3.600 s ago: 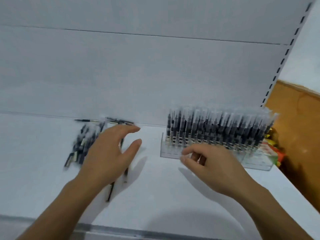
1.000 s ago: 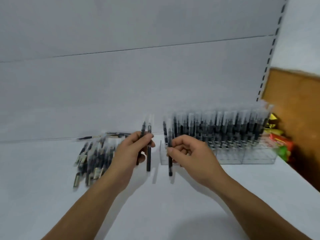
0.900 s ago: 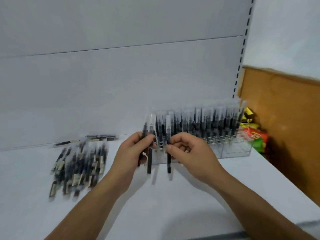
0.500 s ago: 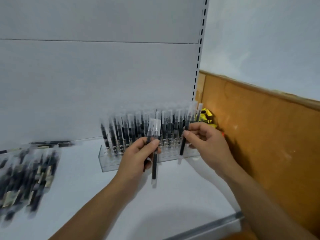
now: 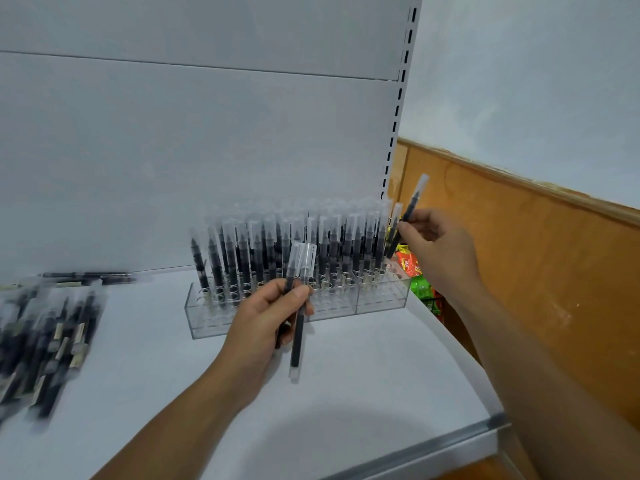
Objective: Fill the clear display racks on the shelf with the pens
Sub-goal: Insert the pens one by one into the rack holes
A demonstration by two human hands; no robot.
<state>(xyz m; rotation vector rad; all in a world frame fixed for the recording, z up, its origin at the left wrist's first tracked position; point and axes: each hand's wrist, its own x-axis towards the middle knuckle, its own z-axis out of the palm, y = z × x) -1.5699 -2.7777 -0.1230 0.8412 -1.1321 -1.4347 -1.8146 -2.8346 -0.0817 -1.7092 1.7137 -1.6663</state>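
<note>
A clear display rack stands at the back right of the white shelf, packed with several upright black pens with clear caps. My left hand is in front of the rack's middle, shut on two black pens held upright. My right hand is above the rack's right end, pinching a single black pen that tilts up to the right. A blurred pile of loose pens lies on the shelf at the left.
The shelf's back panel rises behind the rack, with a slotted upright at its right edge. Colourful packets sit just beyond the rack's right end, against a wooden wall panel. The shelf's metal front lip runs at the lower right.
My view has swung right, so the loose pile slid to the left edge. My right hand carried its pen up and to the rack's right end; my left hand stayed in front.
</note>
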